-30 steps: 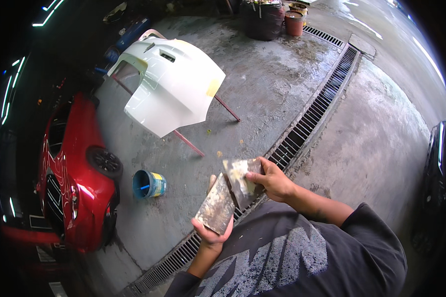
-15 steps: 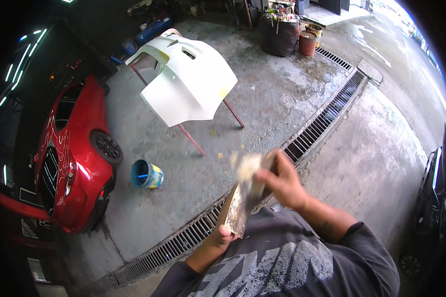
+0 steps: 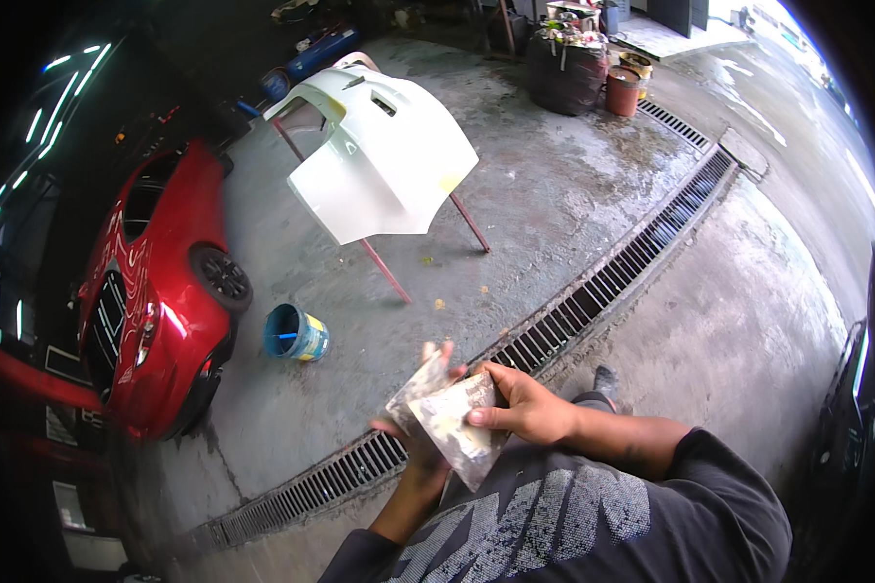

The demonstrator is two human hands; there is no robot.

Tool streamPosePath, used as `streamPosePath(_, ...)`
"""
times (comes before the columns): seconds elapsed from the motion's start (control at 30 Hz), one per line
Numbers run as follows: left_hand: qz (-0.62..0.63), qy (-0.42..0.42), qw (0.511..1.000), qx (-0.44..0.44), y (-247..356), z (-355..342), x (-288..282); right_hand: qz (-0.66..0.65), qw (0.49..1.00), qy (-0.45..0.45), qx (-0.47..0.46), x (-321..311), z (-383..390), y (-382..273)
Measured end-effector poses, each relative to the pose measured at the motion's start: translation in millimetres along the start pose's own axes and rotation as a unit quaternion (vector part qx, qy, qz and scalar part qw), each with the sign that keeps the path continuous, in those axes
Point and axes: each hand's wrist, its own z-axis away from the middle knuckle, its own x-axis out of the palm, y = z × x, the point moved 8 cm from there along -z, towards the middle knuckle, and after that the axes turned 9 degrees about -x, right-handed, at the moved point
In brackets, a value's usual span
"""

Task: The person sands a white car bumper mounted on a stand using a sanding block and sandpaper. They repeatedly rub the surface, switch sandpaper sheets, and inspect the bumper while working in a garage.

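My right hand (image 3: 535, 406) pinches a flat putty spreader (image 3: 460, 423), thumb on its face and fingers behind. Its pale, roughly rectangular blade is smeared with cream and brown filler. In my left hand (image 3: 424, 455) sits a second flat plate (image 3: 413, 387), greyish and stained, with fingertips showing past its far edge and the thumb at its left side. The spreader overlaps this plate and hides part of it and of the left palm. Both are held in front of my dark shirt, over the floor drain.
A white bumper (image 3: 389, 160) rests on a red-legged stand ahead. To the left are a blue bucket (image 3: 297, 333) and a red car (image 3: 170, 291). A metal drain grate (image 3: 593, 301) crosses the concrete floor diagonally. A black rubbish bag (image 3: 566, 78) and an orange-red bucket (image 3: 623, 90) stand at the back.
My right hand has moved down and turned the spreader flat toward me. My left hand has risen and tilted its plate, so its fingertips now show beyond the edge. The view has shifted slightly.
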Motion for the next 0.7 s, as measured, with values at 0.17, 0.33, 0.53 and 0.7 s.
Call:
streamPosePath(0.17, -0.227, 0.259, 0.935, 0.085, -47.7, -36.3, -53.1, -0.036, 0.997, -0.038, 0.055, -81.0, 5.3, -21.5)
streamPosePath(0.33, -0.163, 0.257, 0.943, 0.138, -91.2, -117.0, 78.2, 0.026, 0.986, 0.158, 0.047, -249.0, 18.4, -78.8)
streamPosePath(0.53, -0.082, 0.027, 0.996, 0.018, -160.5, -211.0, 241.1, -0.022, 0.992, 0.099, 0.074, -357.6, 35.5, -160.2)
streamPosePath(0.7, 0.005, -0.003, 1.0, 0.013, -200.7, -267.1, 302.7, -0.064, 0.986, 0.123, 0.095, -408.2, 44.0, -187.3)
